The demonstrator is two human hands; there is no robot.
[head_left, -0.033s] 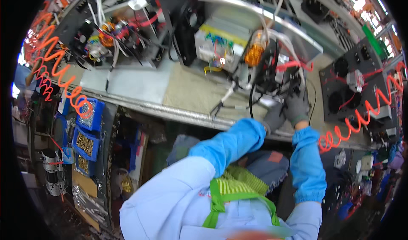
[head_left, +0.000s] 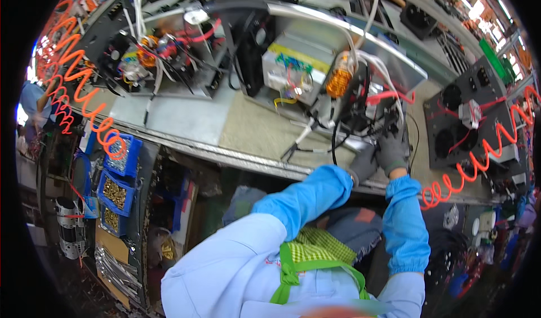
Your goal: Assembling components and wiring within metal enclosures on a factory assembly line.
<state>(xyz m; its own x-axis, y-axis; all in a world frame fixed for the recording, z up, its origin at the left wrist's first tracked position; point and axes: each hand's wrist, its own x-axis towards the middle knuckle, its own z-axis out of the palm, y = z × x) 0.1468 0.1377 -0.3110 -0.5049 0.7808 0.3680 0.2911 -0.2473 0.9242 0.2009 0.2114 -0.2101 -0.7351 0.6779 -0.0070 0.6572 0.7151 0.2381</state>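
Both hands wear grey gloves and work at the near right corner of an open metal chassis. My right hand has its fingers bent around a small dark part there, too hidden to name. Close beside it on the left, my left hand has its fingers closed at the chassis's near edge; what they hold is hidden. Just beyond the hands lie black cables and a red wire. Farther in sit an orange copper coil, a white box-shaped module with a green circuit board and a black fan.
A second wired chassis stands at the left of the bench. At the right stands a dark panel with fans, and an orange coiled hose hangs before it. Blue bins of screws sit lower left, beside another coiled hose.
The whole view has shifted slightly, so the bench appears a little lower. Both hands stay at the same chassis corner, with little visible change in their grip.
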